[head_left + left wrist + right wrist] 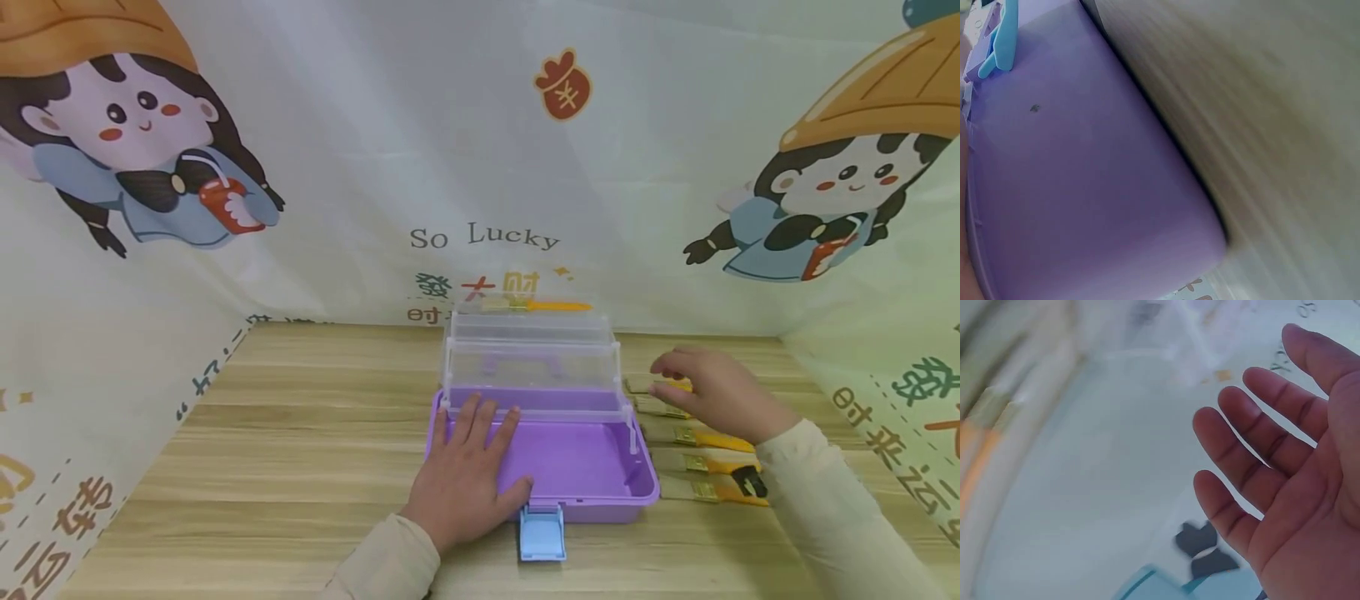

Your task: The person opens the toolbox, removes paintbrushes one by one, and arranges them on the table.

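Note:
A purple plastic box [577, 458] stands opened on the table, with clear tiered trays [536, 329] raised at its back. My left hand [465, 475] rests with spread fingers over the box's left front rim and holds nothing. The light blue latch [542, 533] hangs down in front. One paintbrush [558, 306] with a yellow handle lies in the top tray. To the right of the box, my right hand [716, 396] hovers above several yellow-handled paintbrushes [723, 439] laid in a column. In the right wrist view its fingers [1229, 450] are loosely extended, with nothing held.
The wood-grain table [300, 433] carries the box and brushes. A pale printed cloth [360, 150] with cartoon figures forms walls behind and on both sides. A small black piece [747, 481] shows on the nearest brush's handle, by the right sleeve [817, 475].

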Available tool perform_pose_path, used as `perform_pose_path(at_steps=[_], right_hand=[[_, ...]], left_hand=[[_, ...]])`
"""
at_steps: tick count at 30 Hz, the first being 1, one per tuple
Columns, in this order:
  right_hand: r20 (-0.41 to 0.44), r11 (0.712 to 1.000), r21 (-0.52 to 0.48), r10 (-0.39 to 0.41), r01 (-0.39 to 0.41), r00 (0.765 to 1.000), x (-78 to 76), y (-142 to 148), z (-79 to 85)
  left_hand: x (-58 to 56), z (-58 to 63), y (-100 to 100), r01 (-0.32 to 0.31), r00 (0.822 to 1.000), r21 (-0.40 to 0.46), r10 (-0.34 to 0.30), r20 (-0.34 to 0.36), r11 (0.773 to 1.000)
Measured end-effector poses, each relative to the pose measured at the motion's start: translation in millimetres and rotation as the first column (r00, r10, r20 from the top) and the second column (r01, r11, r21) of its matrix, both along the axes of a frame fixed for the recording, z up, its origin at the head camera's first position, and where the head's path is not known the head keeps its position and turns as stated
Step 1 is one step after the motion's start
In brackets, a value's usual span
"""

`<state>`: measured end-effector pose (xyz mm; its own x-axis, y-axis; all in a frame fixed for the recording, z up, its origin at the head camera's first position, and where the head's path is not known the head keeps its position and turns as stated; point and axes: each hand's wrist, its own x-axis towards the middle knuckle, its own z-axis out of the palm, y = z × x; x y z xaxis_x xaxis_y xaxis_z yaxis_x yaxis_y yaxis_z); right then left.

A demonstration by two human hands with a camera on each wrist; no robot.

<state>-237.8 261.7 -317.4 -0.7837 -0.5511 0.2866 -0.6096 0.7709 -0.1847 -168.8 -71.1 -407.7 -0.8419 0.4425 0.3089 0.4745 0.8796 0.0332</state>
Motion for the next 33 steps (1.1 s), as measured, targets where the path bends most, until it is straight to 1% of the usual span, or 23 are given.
perform_pose_path(at_steps=[4,7,11,16,20,23,28,30,33], right_hand=[[0.024,0.999,-0.035,0.011,-0.01,1.0,-22.9,-26,19.8],[0.035,0.998,-0.059,0.02,-0.018,0.999,-43.6,-44,30.4],[0.045,0.998,-0.054,0.032,-0.03,0.998,-70.6,-68,35.8],[0.056,0.998,0.016,0.059,-0.06,0.997,-100.1,-96,37.3],[0.076,0.996,0.061,0.065,-0.07,0.995,-116.5,-112,34.6],[0.091,0.997,0.056,0.053,-0.058,0.994,-126.6,-119,27.9],[0.121,0.999,0.007,0.049,-0.05,0.991,-141.8,-128,12.5],[0.127,0.998,-0.024,0.057,-0.054,0.99,-146.2,-131,7.0],[0.129,0.998,-0.062,0.042,-0.034,0.991,-150.9,-136,-1.9]], left_hand=[[0.3,-0.8,1,0.001,1.0,-0.002,-0.001,0.001,1.0],[-0.4,-0.3,2,-0.003,1.0,-0.003,0.003,0.009,1.0],[-1.0,0.2,3,0.0,1.0,0.002,0.0,0.02,1.0],[-0.3,1.1,3,0.004,1.0,0.009,-0.004,0.011,1.0],[1.1,1.7,2,0.003,1.0,0.009,-0.003,0.014,1.0],[1.5,1.5,3,0.011,1.0,0.009,-0.011,0.016,1.0],[1.4,0.6,3,0.013,1.0,0.002,-0.013,0.003,1.0],[1.2,0.4,2,0.011,1.0,0.004,-0.011,-0.007,1.0],[0.9,0.3,1,0.01,1.0,0.005,-0.01,-0.017,1.0]])
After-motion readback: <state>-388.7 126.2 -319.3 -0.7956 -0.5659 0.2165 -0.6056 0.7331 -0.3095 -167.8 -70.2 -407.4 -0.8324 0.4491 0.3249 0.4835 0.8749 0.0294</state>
